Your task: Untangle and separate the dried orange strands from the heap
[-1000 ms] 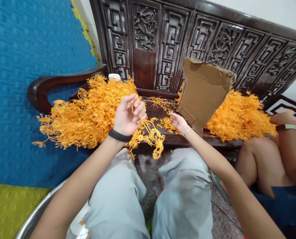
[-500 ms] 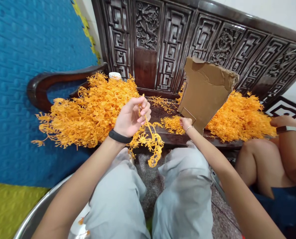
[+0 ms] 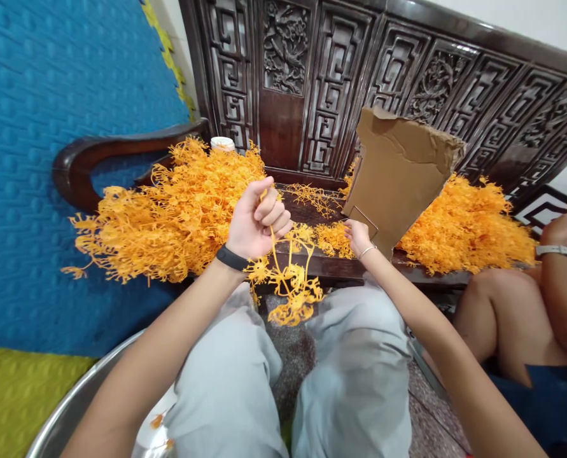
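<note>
My left hand [image 3: 260, 219] is raised in front of the bench, its fingers curled round the thin stem of an orange plastic flower strand [image 3: 290, 286]. The strand's frilly, lacy heads hang below the fist, over the gap between my knees. My right hand [image 3: 358, 237] is closed in a pinch at a thin bent wire [image 3: 366, 219], beside the lower part of an upright brown cardboard piece [image 3: 400, 168]. The wire's far end is hidden. A small heap of orange plastic pieces [image 3: 333, 238] lies just left of my right fingers.
Large orange heaps [image 3: 182, 216] lie on the dark bench at left and right [image 3: 464, 222]. A carved backrest [image 3: 286, 121] stands behind. A white tub [image 3: 223, 144] is at the back left. A metal basin [image 3: 68, 407] sits by my left leg. Another person's hand [image 3: 564, 230] and knee are at right.
My left hand has turned, its fingers curling in further, and shifted slightly right. The hanging strand has swung and spread out. My right hand stays at the wire. The other person's hand has moved.
</note>
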`<state>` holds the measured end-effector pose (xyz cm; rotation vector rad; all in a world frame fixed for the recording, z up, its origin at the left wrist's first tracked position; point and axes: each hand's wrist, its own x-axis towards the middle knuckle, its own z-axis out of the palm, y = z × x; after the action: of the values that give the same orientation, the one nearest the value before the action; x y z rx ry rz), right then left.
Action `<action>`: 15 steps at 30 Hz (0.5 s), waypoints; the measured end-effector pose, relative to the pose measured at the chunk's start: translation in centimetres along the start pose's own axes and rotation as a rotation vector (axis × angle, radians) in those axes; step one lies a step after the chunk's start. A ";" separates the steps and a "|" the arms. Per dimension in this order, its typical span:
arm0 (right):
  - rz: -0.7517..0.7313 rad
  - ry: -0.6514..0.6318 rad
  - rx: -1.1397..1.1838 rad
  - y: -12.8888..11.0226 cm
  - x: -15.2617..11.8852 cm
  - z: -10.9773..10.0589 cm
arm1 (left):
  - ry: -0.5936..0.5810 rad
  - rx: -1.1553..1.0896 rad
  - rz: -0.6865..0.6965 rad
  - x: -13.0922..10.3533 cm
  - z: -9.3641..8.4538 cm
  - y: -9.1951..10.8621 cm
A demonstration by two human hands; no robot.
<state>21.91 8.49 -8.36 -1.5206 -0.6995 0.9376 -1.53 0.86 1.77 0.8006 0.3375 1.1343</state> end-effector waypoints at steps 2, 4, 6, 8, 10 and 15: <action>0.012 -0.128 0.032 -1.0 -1.2 0.2 | -0.034 0.031 -0.011 -0.1 0.0 0.0; -0.007 -0.315 0.061 -1.9 -2.5 0.3 | -0.072 0.071 -0.035 -0.2 0.1 0.0; -0.058 -0.593 0.054 -2.6 -3.7 0.3 | -0.102 0.108 -0.070 -0.3 0.1 -0.1; -0.097 -0.865 -0.039 -2.7 -4.8 0.3 | -0.131 0.135 -0.097 -0.3 0.0 -0.2; -0.083 -1.003 -0.207 -2.4 -5.6 0.4 | -0.155 0.150 -0.100 -0.4 -0.1 -0.3; -0.004 -1.151 -0.348 -1.1 -7.1 1.7 | -0.119 0.156 -0.080 -0.6 0.0 -0.3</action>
<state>16.96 3.51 -6.06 -1.1479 -1.7376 1.7591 -1.64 0.25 1.44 0.9793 0.3589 0.9893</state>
